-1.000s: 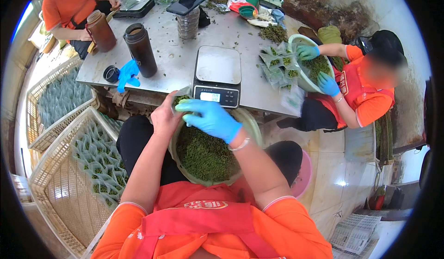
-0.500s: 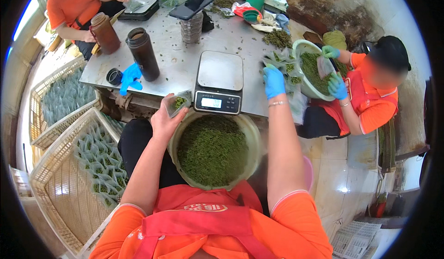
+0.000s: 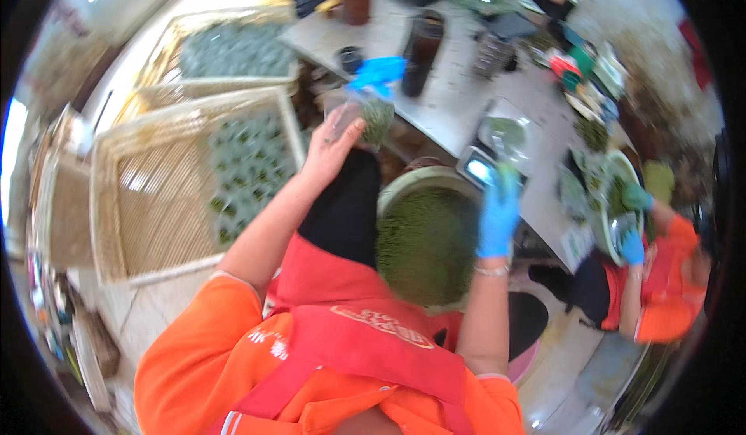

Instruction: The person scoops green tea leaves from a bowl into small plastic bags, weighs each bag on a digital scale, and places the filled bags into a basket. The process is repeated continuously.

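My left hand [image 3: 332, 144], bare, is closed on a clear plastic bag of green bits [image 3: 378, 120], held beside the table's near edge. In a blue glove, my right hand [image 3: 498, 221] is at the digital scale [image 3: 475, 167]; its fingers are smeared by motion, and what they hold, if anything, cannot be made out. Just beyond those fingertips, another clear bag with green contents [image 3: 507, 132] lies over the scale's pan. A pale tub [image 3: 388, 190] filled with loose small green bits stands in front of me, below the scale.
Left of me are a crate with filled bags [image 3: 116, 144] and another crate of bags behind it [image 3: 167, 54]. The metal table [image 3: 439, 116] carries a dark bottle [image 3: 423, 50] and a blue glove [image 3: 378, 71]. At right a co-worker [image 3: 668, 280] has gloved hands in a basin [image 3: 639, 194].
My view has swung left. My left hand has carried its bag left, away from the scale. My right hand has moved from the bags by the co-worker's basin to the scale, where a bag now lies.
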A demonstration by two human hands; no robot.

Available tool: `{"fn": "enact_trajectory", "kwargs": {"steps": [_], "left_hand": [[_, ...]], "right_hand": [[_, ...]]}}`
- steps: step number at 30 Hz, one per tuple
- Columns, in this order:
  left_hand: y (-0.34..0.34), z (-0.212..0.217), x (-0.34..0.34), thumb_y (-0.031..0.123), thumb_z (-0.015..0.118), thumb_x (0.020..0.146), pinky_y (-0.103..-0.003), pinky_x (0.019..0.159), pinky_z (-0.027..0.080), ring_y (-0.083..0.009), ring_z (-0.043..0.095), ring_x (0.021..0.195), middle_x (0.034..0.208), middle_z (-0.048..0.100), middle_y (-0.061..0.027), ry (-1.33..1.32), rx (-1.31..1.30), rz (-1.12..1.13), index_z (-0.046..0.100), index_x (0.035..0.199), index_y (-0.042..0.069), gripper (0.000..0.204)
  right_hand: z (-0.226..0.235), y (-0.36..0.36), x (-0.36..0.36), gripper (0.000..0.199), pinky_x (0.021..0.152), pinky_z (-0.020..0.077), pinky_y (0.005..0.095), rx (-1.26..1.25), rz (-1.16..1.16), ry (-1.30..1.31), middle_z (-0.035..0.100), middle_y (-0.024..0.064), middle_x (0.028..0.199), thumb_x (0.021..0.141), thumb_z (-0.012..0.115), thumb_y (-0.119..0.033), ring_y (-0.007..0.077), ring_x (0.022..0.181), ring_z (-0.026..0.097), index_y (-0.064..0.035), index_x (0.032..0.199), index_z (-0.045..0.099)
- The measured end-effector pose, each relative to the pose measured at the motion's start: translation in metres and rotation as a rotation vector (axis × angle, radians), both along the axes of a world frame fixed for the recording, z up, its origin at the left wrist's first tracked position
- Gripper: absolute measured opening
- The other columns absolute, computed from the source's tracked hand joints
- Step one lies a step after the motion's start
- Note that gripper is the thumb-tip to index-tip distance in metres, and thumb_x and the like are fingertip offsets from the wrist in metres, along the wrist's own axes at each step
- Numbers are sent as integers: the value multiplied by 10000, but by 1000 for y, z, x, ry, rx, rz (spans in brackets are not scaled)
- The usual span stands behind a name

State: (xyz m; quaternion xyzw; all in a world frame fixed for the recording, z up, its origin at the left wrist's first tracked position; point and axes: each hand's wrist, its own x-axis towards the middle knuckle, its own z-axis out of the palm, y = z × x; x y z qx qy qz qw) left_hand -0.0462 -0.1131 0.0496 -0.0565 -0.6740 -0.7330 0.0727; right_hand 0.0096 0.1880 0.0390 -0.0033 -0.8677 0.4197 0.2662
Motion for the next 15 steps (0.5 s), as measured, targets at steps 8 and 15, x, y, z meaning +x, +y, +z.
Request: {"fn": "enact_trajectory", "kwargs": {"steps": [8,15], "left_hand": [[-286,2,88,426,558,866,-323,752,488,-200,626,848,942,652,-97,-91,-860,809,524,1194,34,513],[-346,-68,92,503,474,863,-426,800,468,-342,628,869,953,622,-243,-547,-383,844,506,1158,-17,599]], "right_hand": [[-15,-13,59,306,837,476,290,-537,110,-325,571,106,1142,901,473,-49,175,909,606,42,1189,523],[-23,-28,62,276,788,501,289,-535,179,-407,600,100,1104,906,485,-64,169,846,623,22,1158,555]]}}
